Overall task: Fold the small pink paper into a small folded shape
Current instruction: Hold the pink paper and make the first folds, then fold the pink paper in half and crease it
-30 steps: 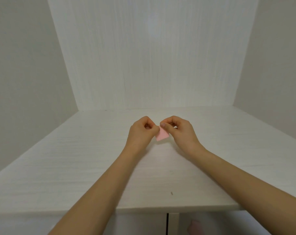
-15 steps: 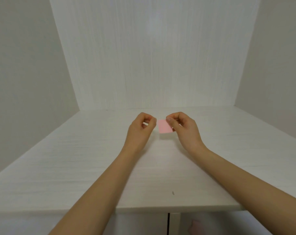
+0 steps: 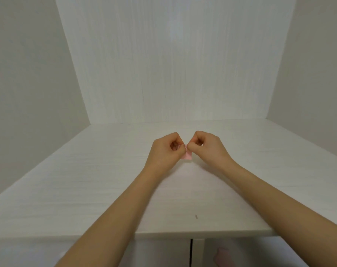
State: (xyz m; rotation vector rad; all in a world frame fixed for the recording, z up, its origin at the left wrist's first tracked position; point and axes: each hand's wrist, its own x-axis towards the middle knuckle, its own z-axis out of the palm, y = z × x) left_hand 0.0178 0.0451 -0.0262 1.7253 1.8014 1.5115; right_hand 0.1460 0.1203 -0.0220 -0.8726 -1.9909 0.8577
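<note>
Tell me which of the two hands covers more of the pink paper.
The left hand. Its fingertips overlap the pink paper along the upper left edge, while the right hand only pinches the top corner, leaving the lower part showing.

A white wood-grain desk [image 3: 86, 189] fills the lower half of the frame. One small dark mark [image 3: 196, 216] lies on it near the front edge, lower centre. A white panel [image 3: 173, 64] stands upright behind, flanked by plain walls [image 3: 25, 74].

Soft, even light fills the scene; a faint glare patch sits high on the back wall [image 3: 175, 35], wide-angle distortion splays the edges, and detail looks slightly blurred.
</note>
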